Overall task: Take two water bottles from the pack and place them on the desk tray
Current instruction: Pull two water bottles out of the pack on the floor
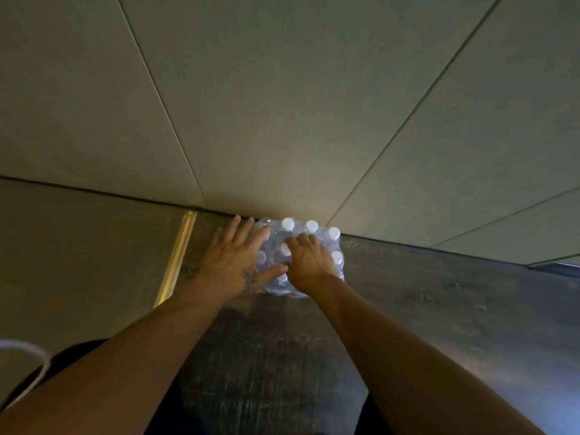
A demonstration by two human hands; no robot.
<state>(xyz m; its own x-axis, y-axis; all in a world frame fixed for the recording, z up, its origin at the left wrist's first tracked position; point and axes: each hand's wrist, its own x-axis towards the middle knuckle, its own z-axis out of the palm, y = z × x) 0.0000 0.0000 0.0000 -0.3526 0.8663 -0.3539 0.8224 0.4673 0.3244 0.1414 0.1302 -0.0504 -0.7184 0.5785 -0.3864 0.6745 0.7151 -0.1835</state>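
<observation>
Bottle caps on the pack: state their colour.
White caps, seen best in the head view.

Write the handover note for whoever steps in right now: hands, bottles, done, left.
Left hand: open, fingers spread, resting flat on the left side of the pack.
Right hand: on top of the pack, fingers curled among the white caps; whether it grips a bottle, cannot tell.
Pack: on the dark floor against the wall, still in its plastic wrap.
Done: nothing; no bottle is out yet.
Left: pull two bottles, carry them to the desk tray, which is not in view.
</observation>
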